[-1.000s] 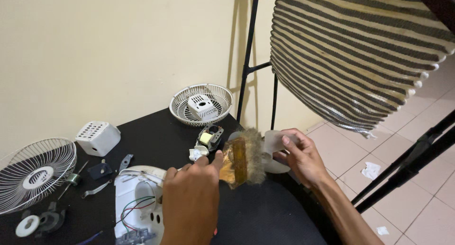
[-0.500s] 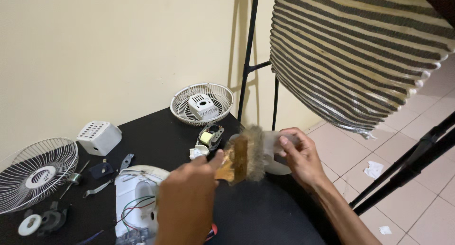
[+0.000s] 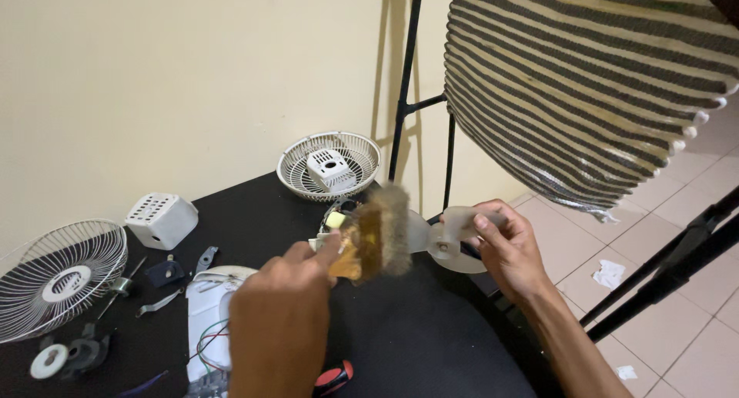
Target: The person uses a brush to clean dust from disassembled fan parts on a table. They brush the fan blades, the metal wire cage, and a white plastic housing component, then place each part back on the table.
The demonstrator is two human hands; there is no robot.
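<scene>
1. black table (image 3: 431, 344): i see fan parts spread across it.
2. wire fan guard (image 3: 58, 275): far left edge.
3. translucent fan blade (image 3: 454, 240): above the table's right side, my right hand (image 3: 504, 248) clamped on it.
4. paintbrush (image 3: 377, 232): gripped in my left hand (image 3: 281, 321), bristles touching the blade.

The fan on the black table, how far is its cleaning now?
Done: the fan is apart, with both grilles and the white motor cover lying on the table. In hand: the left hand brushes with a paintbrush the translucent blade gripped by the right hand. Left: reassembly.
</scene>
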